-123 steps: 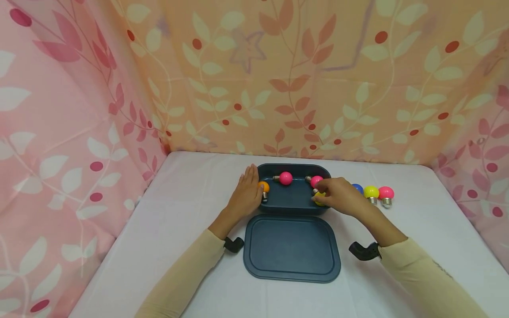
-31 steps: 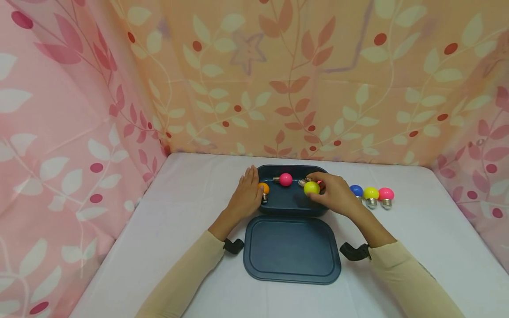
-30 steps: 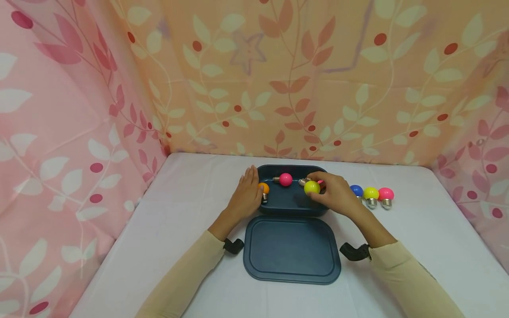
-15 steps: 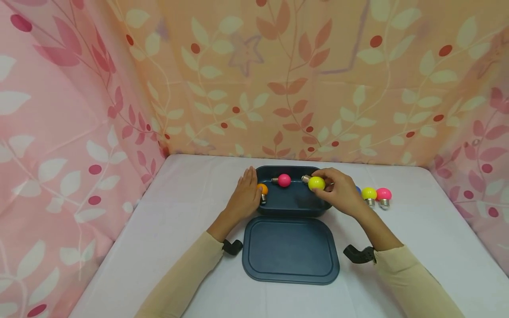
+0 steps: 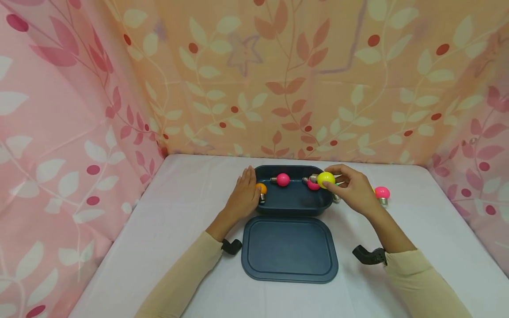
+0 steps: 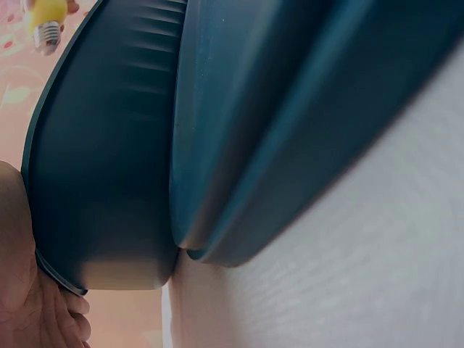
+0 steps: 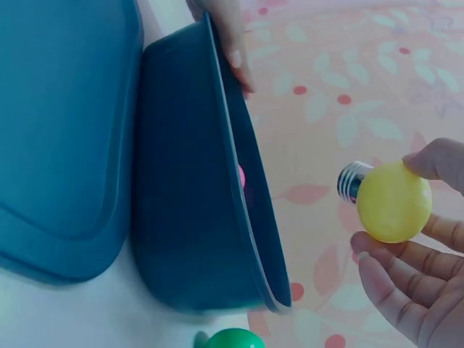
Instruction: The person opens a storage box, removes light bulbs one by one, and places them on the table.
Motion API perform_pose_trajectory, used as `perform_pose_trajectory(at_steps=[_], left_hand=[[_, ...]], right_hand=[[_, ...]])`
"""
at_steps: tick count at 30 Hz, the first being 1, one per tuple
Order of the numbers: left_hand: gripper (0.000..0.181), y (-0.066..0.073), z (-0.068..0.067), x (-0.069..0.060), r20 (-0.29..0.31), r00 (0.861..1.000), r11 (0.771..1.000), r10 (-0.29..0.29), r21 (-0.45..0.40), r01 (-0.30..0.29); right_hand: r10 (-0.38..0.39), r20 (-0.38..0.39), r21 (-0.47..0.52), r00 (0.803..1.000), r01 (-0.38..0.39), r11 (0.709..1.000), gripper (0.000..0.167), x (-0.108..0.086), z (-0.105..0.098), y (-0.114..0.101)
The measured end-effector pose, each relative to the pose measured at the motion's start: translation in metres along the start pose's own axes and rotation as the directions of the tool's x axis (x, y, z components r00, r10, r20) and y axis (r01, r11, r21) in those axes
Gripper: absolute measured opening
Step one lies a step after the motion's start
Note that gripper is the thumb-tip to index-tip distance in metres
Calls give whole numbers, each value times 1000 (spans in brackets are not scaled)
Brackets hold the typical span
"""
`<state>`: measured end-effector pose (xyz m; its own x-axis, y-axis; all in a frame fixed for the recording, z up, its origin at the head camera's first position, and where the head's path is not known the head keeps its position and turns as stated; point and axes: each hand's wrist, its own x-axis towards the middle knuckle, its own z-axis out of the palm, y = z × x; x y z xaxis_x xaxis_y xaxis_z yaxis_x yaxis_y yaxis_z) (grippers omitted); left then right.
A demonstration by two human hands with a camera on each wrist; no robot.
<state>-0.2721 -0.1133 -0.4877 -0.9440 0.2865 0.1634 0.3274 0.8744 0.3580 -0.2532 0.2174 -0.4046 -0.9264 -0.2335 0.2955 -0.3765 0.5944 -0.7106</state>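
Note:
My right hand (image 5: 351, 185) pinches a yellow light bulb (image 5: 326, 179) by its round globe, above the right end of a dark blue box (image 5: 294, 211). The bulb's metal base points left; thumb and fingertips holding it show plainly in the right wrist view (image 7: 394, 203). Straight-fingered, my left hand (image 5: 241, 192) rests against the box's left end, its thumb over the rim. Inside the box lie an orange bulb (image 5: 261, 189), a pink bulb (image 5: 283, 179) and a second pink bulb (image 5: 313, 184), partly behind the yellow one.
In front of the box a matching flat lid (image 5: 290, 249) lies on the white cloth. Beyond the box's right end sit a green bulb (image 7: 235, 339) and another pink bulb (image 5: 382, 193); my right hand hides most of that row. Patterned curtains surround the table.
The yellow bulb, low in the box's right end at first, has been raised and carried right in my right hand, uncovering the second pink bulb. My left hand has kept its place.

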Motion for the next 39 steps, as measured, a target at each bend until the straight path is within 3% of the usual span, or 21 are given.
perform_pose_trajectory(at_steps=[8,21,30,39], left_hand=[[66,-1,-1,-1,10,1000,1000,-3,1,3],[66,-1,1,0,5,1000,1000,0,-14,0],[65,0,1,-1,-8,1000,1000,2,-23,-2],[65,-1,1,0,-20,1000,1000,20,-1,-20]], right_hand=[[52,37,98,998,-56,994,42,-9,-13,7],[169,26,120,985,-171,978,47,-22,-27,20],[183,67,226,981,-194,955,47,-30,-35,29],[210,69,222,975,-220,950,46,-40,-41,37]])
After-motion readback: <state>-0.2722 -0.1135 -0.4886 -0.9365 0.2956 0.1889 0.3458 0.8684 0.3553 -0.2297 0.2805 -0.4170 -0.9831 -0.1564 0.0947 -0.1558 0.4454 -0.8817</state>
